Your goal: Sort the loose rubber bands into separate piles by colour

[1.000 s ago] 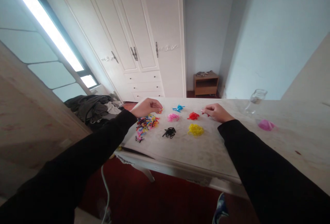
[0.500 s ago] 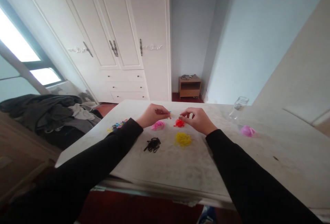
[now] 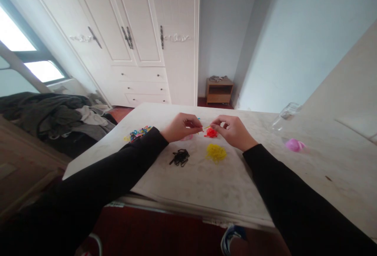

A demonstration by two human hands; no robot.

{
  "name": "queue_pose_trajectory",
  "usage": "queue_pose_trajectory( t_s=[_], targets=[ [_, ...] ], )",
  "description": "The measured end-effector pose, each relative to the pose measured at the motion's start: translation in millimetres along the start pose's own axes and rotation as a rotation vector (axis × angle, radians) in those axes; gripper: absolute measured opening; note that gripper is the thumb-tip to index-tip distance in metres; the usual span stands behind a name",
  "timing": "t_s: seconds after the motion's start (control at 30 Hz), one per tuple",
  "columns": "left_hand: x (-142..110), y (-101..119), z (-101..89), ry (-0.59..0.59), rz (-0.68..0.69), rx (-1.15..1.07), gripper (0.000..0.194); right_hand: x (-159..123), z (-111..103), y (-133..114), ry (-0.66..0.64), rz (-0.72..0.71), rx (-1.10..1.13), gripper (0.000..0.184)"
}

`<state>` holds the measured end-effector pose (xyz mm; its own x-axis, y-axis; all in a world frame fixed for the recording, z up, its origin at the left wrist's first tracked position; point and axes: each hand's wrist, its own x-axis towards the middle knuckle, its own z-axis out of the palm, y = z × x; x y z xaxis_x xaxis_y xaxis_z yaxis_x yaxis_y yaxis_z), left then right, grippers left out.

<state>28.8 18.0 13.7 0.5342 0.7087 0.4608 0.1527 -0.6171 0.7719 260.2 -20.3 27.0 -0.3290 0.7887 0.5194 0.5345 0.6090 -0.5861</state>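
Observation:
Above the far part of the table, my left hand [image 3: 185, 127] pinches small rubber bands at its fingertips, with bits of red and yellow showing. Close on its right, my right hand [image 3: 232, 129] pinches a thin yellow rubber band [image 3: 207, 127]. Beneath the right fingertips lies a pile of red rubber bands [image 3: 211, 133]. Pink rubber bands [image 3: 186, 138] are partly covered by my left hand, and only a speck of blue shows behind it. Nearer me are a black pile [image 3: 180, 158] and a yellow pile [image 3: 216, 152]. A mixed-colour heap [image 3: 138, 134] sits beyond my left sleeve.
On the right of the white table [image 3: 235, 189] are a clear glass jar [image 3: 284, 119], tilted in view, and a pink-purple item [image 3: 295, 145]. Dark clothes [image 3: 53, 116] are heaped at the left. A wardrobe [image 3: 138, 57] and a small wooden cabinet [image 3: 219, 92] stand behind.
My left hand has moved from the mixed heap to beside the red pile, carrying small bands. My right hand has come in to meet it and now pinches a yellow band. The view has swung.

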Motion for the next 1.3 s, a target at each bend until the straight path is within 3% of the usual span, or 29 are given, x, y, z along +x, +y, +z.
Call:
queue_pose_trajectory(
  t_s=[0.13,0.3,0.4,0.6,0.73,0.83,0.93,1.13,1.3],
  targets=[
    [0,0,-2.8,0.022,0.012,0.0,0.019,-1,-5,0,-0.019,0.064,0.033,0.02],
    [2,0,-6.8,0.106,-0.006,0.015,0.018,-6,-15,3,-0.308,0.183,0.284,0.027],
    [2,-2,-8.5,0.12,-0.028,0.003,0.018,-8,-20,8,-0.392,0.236,0.374,0.03],
    [2,-5,-7.6,0.111,-0.043,0.004,0.019,-6,-18,8,-0.293,0.161,0.157,0.025],
    [2,-5,-6.4,0.102,-0.044,0.012,0.02,-6,-9,1,-0.349,-0.016,0.03,0.016],
    [2,-5,-5.3,0.096,-0.049,-0.007,0.021,-7,-4,-3,-0.407,-0.066,-0.023,0.013],
    [2,-5,-3.8,0.094,-0.062,-0.049,0.024,-8,-3,-6,-0.401,-0.084,-0.037,0.014],
    [0,-1,-0.5,0.043,-0.095,-0.149,0.026,-6,-6,-11,-0.239,-0.108,-0.046,0.01],
    [0,2,0.0,0.009,-0.114,-0.182,0.027,-7,-3,-12,-0.254,-0.123,0.054,0.013]
  ],
)
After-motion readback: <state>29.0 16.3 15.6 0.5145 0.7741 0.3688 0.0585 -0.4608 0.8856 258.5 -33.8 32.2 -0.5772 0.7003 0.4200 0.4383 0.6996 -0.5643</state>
